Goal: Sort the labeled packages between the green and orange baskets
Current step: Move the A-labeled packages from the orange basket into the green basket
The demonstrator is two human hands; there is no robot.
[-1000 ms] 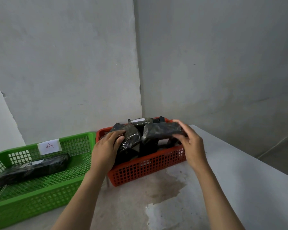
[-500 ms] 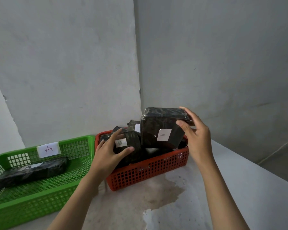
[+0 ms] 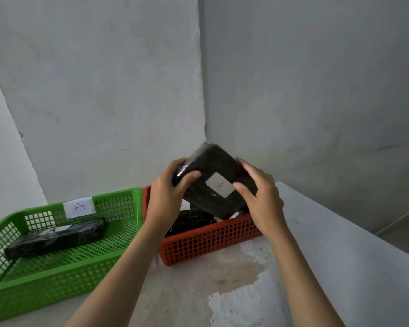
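A black wrapped package (image 3: 214,175) with a white label marked A is held tilted above the orange basket (image 3: 213,239). My left hand (image 3: 168,194) grips its left end and my right hand (image 3: 260,197) grips its right side. More black packages (image 3: 189,220) lie in the orange basket, mostly hidden behind my hands. The green basket (image 3: 57,260) on the left bears a white tag (image 3: 79,206) with a red A. One long black package (image 3: 54,237) lies inside it.
Both baskets stand side by side on a pale, stained tabletop (image 3: 222,291) pushed into a corner of grey walls (image 3: 104,90). The table's right edge (image 3: 354,223) runs diagonally, with floor beyond it.
My left hand left the packages in the orange basket and joined my right hand on the A-labelled package, which has been turned and tilted and shifted slightly left.
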